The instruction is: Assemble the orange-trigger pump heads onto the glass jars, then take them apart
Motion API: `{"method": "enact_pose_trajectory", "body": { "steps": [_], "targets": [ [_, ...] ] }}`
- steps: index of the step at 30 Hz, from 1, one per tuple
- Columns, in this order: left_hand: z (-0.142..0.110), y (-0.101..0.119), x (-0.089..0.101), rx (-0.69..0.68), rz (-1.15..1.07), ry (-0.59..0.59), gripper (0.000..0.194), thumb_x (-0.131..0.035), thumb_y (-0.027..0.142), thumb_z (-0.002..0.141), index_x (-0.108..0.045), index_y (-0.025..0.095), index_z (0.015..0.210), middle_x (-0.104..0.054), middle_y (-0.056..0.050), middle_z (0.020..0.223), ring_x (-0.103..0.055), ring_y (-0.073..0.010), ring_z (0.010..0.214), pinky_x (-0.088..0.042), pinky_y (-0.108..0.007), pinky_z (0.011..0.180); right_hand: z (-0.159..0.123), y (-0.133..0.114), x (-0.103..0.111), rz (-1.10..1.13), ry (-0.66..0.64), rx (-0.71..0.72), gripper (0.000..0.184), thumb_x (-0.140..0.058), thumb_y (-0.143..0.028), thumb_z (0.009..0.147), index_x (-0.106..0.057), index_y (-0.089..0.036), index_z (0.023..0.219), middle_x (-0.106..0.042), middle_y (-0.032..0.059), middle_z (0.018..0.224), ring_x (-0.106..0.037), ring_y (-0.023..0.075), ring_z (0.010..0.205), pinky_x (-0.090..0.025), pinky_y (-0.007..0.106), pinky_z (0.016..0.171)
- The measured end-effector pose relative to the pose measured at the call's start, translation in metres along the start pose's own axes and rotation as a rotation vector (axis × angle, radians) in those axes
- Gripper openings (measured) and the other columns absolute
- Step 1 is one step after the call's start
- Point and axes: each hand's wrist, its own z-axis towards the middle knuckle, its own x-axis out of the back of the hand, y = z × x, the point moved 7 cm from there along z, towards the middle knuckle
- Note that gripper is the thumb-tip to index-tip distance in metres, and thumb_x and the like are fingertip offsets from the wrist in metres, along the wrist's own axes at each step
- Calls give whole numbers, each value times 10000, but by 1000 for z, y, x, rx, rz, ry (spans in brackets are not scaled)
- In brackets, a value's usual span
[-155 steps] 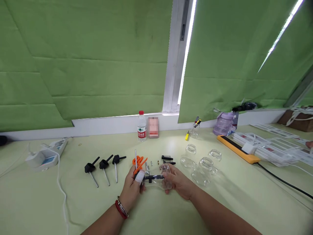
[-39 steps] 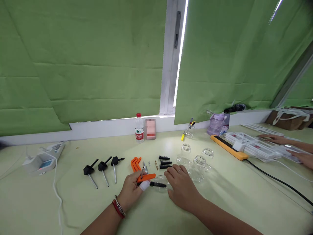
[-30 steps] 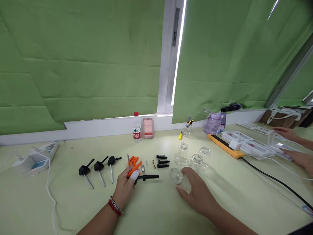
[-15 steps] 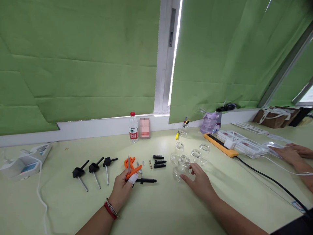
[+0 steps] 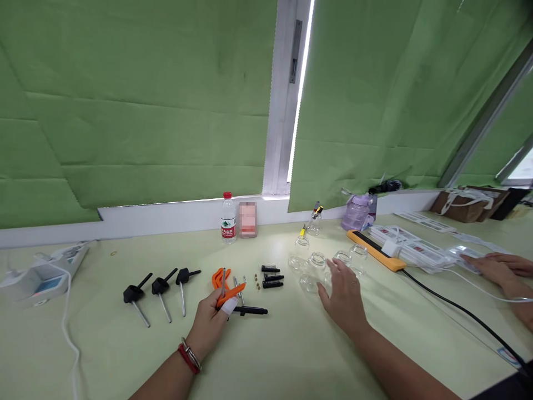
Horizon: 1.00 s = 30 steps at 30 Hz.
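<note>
My left hand is closed around an orange plastic part and a thin metal rod that points up; a white wrap covers one finger. More orange parts lie just behind this hand. A black pen-like piece is on the table to its right. Fingers apart, my right hand hovers at the near side of several clear glass jars. Closest to its fingers is one round jar, partly overlapped by the hand; whether they touch I cannot tell.
Three black spring pieces and small brass bits lie mid-table. Three black-headed metal rods are at left. Behind stand a water bottle and purple jug. An orange power strip and another person's hands are right.
My right hand has let go of the glass jar, which now stands farther back among the others, and its fingers have spread. The left hand keeps its hold, almost still.
</note>
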Motion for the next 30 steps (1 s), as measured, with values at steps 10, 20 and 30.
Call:
{"method": "enact_pose_trajectory", "body": {
  "steps": [10, 20, 30],
  "targets": [
    [-1, 0, -1, 38, -10, -22, 230, -523, 378, 774, -453, 204, 640, -396, 58, 524, -385, -109, 459, -325, -226, 465, 13, -76, -44, -113, -224, 562, 454, -402, -24, 765, -522, -136, 1189, -379, 102, 1392, -243, 263, 1324, -220, 478, 1073],
    [-1, 2, -1, 60, 13, -38, 254, -493, 426, 781, -502, 191, 686, -410, 56, 505, -393, -106, 439, -340, -229, 447, 36, -50, -82, -445, -382, 403, 393, -464, -45, 711, -632, -59, 1065, -556, 176, 1208, -382, 346, 1233, -110, 501, 1087],
    [-1, -10, -7, 184, -101, -2, 328, -477, 500, 773, -511, 179, 717, -384, 66, 474, -386, -87, 359, -332, -204, 348, -3, -143, -23, 182, -486, 520, 384, -402, -343, 888, -481, -203, 1236, -568, 86, 1182, -460, 255, 1095, -279, 428, 981]
  ]
}}
